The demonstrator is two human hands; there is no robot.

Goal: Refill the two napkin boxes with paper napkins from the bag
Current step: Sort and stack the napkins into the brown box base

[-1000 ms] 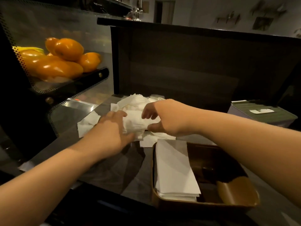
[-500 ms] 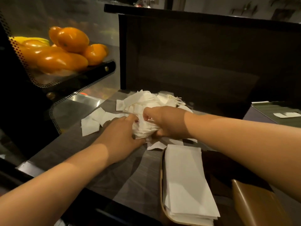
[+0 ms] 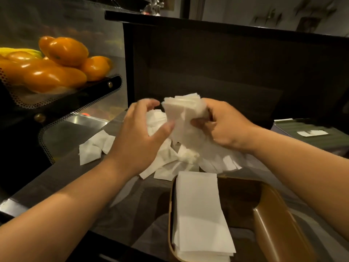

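Gripping a thick wad of soft white paper napkins (image 3: pixel 184 120) at frame centre, the right hand (image 3: pixel 224 125) has its fingers curled round the wad's right side, lifting it above the heap. The left hand (image 3: pixel 139 137) meets the wad from the left, thumb against the paper and fingers loosely bent and spread, clasping nothing firmly. Below them a loose heap of crumpled napkins (image 3: pixel 181 159) sprawls over the dark, streaked tabletop (image 3: pixel 120 208), with a few folded squares (image 3: pixel 94 148) lying apart toward the left. In the lower centre, a brown, round-cornered napkin box (image 3: pixel 273 224) stands just beside the heap; a flat, crisp-edged stack (image 3: pixel 200 216) fills its left half, and its right half is open. Bare tabletop lies left of the box. Glossy oranges (image 3: pixel 62 63) sit behind perforated metal at upper left.
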